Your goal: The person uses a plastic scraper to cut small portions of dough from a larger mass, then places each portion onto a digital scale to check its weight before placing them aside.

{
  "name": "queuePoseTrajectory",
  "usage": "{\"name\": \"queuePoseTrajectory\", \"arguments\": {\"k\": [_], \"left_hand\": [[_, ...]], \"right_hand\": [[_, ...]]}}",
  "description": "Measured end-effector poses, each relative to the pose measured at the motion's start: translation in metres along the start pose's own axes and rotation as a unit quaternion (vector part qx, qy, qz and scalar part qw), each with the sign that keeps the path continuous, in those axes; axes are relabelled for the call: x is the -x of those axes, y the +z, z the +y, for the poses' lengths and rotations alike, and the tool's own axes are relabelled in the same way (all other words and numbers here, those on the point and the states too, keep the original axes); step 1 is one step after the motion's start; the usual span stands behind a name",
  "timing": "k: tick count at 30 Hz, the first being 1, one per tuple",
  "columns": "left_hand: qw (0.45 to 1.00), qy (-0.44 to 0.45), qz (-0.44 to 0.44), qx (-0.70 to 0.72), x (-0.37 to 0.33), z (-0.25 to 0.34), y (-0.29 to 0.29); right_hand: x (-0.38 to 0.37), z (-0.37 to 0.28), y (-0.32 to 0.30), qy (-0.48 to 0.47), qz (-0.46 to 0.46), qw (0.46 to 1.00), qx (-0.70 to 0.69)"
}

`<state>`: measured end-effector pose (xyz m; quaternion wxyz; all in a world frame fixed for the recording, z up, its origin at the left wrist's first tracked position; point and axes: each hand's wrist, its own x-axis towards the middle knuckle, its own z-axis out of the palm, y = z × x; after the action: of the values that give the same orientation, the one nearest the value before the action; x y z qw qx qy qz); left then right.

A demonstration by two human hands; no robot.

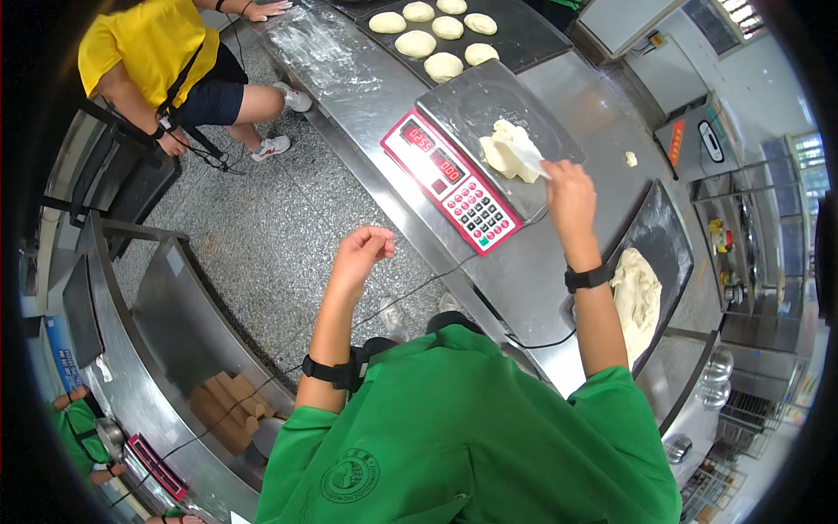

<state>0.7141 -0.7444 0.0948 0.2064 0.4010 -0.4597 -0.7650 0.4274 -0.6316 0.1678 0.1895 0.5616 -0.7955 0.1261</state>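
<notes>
On the metal pan of a red-and-white digital scale [451, 182] lies an uneven piece of dough [504, 150]. My right hand [572, 201] is closed around a pale, flat dough scraper [531, 163], whose blade touches the dough's right side. My left hand [361, 255] hangs in the air over the floor, left of the scale, its fingers curled in and nothing visible in them. Right of my right forearm, a large mass of dough [637, 301] rests on a dark tray [668, 236].
Beyond the scale, a black tray [532, 31] holds several round dough pieces [448, 28]. A dough scrap [631, 159] lies on the steel table [602, 113]. A person in yellow [157, 52] leans a hand on the table at the left. A cable [436, 278] crosses below the scale.
</notes>
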Motion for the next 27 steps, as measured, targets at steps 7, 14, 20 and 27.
{"name": "queuePoseTrajectory", "arguments": {"k": [7,14,20,27], "left_hand": [[1.0,0.019,-0.001,0.02,0.004,-0.006,-0.013],[0.999,0.043,0.003,-0.013,-0.005,0.014,0.009],[0.998,0.059,-0.03,-0.016,-0.015,0.025,0.012],[0.996,0.084,0.025,0.008,-0.015,0.038,0.014]], "right_hand": [[-0.001,-0.004,-0.018,0.039,0.116,0.992,-0.005],[0.014,0.002,-0.006,0.029,0.031,0.999,-0.016],[0.016,0.01,-0.028,0.172,0.157,0.966,-0.111],[-0.011,0.018,-0.02,0.134,0.143,0.963,-0.186]]}}
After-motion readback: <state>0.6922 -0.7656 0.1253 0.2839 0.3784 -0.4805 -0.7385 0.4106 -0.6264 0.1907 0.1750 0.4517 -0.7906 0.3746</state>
